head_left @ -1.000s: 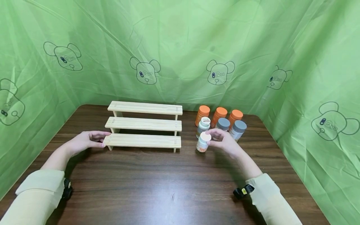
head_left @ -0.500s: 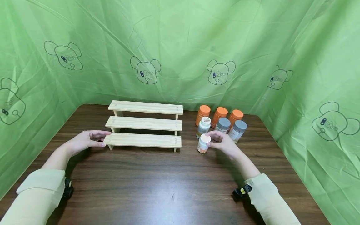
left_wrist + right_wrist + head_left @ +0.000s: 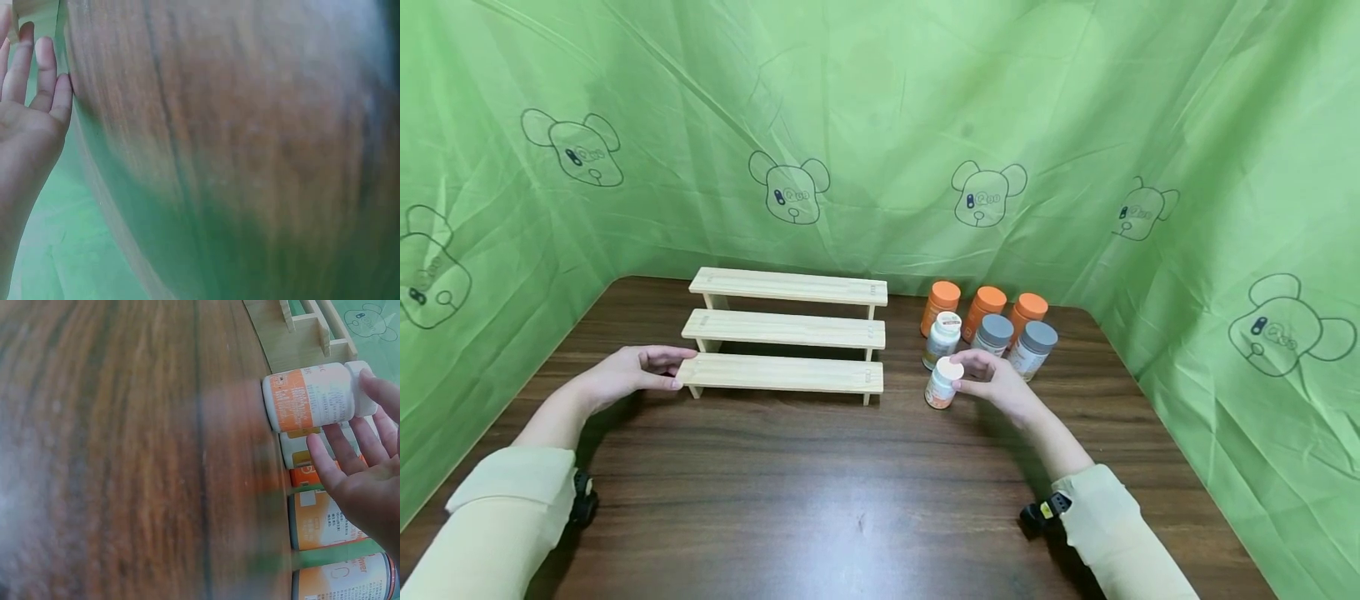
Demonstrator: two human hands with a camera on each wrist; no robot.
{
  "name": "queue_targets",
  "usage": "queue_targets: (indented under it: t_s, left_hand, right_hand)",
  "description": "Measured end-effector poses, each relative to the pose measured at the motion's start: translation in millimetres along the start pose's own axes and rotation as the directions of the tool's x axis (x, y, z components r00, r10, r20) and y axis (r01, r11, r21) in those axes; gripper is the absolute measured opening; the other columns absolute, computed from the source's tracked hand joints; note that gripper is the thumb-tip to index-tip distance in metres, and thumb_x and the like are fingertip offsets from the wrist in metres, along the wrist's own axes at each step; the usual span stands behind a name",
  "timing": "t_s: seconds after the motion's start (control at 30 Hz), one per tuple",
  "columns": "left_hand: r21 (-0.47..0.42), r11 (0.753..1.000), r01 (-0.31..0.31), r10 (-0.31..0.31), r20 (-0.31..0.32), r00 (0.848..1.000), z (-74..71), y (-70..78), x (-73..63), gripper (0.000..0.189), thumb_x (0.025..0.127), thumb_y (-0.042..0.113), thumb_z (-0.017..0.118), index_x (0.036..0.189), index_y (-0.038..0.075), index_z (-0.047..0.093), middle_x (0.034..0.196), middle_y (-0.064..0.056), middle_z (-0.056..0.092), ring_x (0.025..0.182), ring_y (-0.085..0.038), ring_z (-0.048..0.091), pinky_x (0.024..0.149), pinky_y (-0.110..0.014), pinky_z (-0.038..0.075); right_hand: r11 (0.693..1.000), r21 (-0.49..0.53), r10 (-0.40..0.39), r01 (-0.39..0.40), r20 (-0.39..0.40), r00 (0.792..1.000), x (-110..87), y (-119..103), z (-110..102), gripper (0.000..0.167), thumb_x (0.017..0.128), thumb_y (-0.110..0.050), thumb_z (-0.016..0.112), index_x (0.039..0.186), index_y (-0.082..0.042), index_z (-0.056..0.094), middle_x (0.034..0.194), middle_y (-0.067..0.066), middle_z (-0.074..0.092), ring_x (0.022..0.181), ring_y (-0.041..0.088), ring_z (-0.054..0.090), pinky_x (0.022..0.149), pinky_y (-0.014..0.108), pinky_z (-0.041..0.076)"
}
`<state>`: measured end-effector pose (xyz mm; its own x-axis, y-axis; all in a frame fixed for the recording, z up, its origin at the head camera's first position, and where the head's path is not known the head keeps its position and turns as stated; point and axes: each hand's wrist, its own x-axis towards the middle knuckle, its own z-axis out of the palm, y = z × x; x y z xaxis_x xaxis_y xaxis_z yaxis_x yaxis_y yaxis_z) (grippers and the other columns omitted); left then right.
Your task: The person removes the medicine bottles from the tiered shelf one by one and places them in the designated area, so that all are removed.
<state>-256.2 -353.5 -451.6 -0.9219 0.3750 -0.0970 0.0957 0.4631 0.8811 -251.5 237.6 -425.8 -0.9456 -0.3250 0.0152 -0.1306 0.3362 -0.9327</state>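
My right hand [image 3: 1000, 385] pinches a small white pill bottle [image 3: 940, 392] near its cap, between thumb and fingers. The bottle stands upright on the table, in front of the other bottles. In the right wrist view its label [image 3: 290, 400] is orange and white, and the thumb lies against the white cap [image 3: 362, 394]. My left hand [image 3: 625, 379] holds the left end of the lowest board of a three-tier wooden display shelf [image 3: 782, 374], thumb at the front corner and fingers at the rear one. In the left wrist view only a bit of shelf shows past the fingers [image 3: 47, 69].
Behind the held bottle stand a white-capped bottle [image 3: 943, 342], two grey-capped bottles [image 3: 1030, 358] and three orange-capped bottles [image 3: 942, 307]. A dark wooden table [image 3: 820, 483] lies under everything. Green cloth [image 3: 880, 100] walls in its back and sides.
The white pill bottle and my right hand have shifted very slightly toward the person. The left hand keeps its place at the shelf's end.
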Motion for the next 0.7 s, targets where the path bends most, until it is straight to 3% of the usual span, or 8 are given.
queue_targets:
  t_s: [0.13,0.37,0.57,0.7]
  left_hand:
    - [-0.018,1.000,-0.016,0.016,0.017,1.000,-1.9,-1.3,0.6,0.060,0.083,0.014,0.072,0.135,-0.001,0.047,0.113,0.005,0.065,0.100,-0.001,0.058,0.080,-0.020,0.049]
    - [0.015,1.000,-0.020,0.020,0.013,1.000,-11.5,5.9,-3.4,0.057,0.086,0.019,0.069,0.135,-0.001,0.047,0.130,-0.017,0.056,0.106,-0.003,0.058,0.084,-0.018,0.046]
    - [0.096,0.995,-0.012,0.015,-0.029,0.999,-23.3,22.4,-9.3,0.050,0.091,0.024,0.064,0.135,0.004,0.050,0.133,-0.013,0.055,0.113,-0.001,0.053,0.085,-0.015,0.043]
    - [0.213,0.976,-0.037,0.055,-0.079,0.995,-34.1,40.7,-13.1,0.045,0.092,0.027,0.062,0.132,0.010,0.054,0.132,-0.010,0.056,0.112,0.003,0.052,0.083,-0.014,0.043]
  right_hand:
    - [0.999,0.018,-0.039,0.039,0.020,0.999,0.4,0,-1,0.043,0.081,-0.013,0.074,0.120,-0.003,0.058,0.119,0.014,0.062,0.113,0.021,0.056,0.089,0.026,0.046]
    - [0.993,0.022,-0.117,0.116,0.067,0.991,-0.3,-11,-7,0.045,0.084,-0.012,0.072,0.126,-0.006,0.057,0.127,0.012,0.059,0.119,0.031,0.053,0.091,0.027,0.047]
    - [0.989,0.040,-0.144,0.141,0.066,0.987,-4.2,-24,-18,0.045,0.086,-0.006,0.067,0.128,0.000,0.052,0.130,0.022,0.053,0.122,0.042,0.047,0.090,0.029,0.049]
    - [0.987,-0.033,-0.156,0.158,0.039,0.987,-7.8,-32,-26,0.045,0.087,-0.012,0.068,0.128,-0.003,0.054,0.130,0.014,0.056,0.119,0.033,0.052,0.088,0.029,0.050]
